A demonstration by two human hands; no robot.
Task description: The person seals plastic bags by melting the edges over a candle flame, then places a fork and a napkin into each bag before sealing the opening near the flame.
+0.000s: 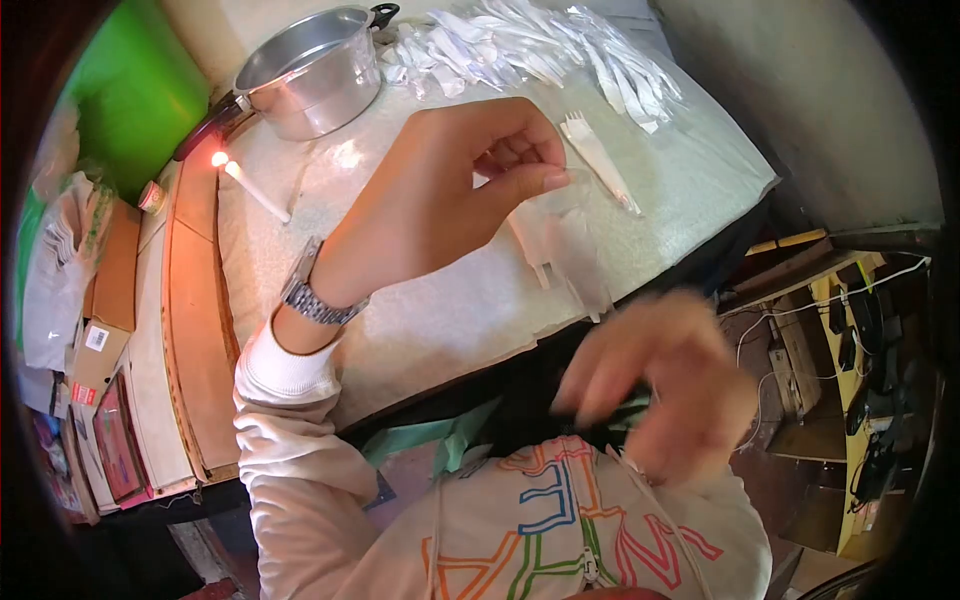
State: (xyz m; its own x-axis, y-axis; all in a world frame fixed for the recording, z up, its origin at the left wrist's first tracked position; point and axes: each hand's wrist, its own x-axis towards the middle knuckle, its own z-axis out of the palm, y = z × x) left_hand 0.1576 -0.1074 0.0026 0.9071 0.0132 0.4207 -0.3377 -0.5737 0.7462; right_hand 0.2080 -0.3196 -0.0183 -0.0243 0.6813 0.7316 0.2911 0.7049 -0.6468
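Observation:
My left hand (470, 180), a metal watch on its wrist, is raised over the table with thumb and forefinger pinched on the top edge of a clear plastic bag (575, 245). The bag hangs down toward the table's front edge; whether anything is inside it I cannot make out. My right hand (665, 385) is smeared by motion below the bag, in front of my chest, so its fingers do not show clearly. Just beyond the bag a white plastic fork with a napkin (600, 160) lies in a clear sleeve on the table.
A heap of bagged white cutlery packets (520, 45) covers the back of the table (430, 330). At the back left stands a metal pot (310, 85). A candle (262, 192) burns beside it, its flame near the pot handle. Cardboard and plastic packs (105, 270) stand left.

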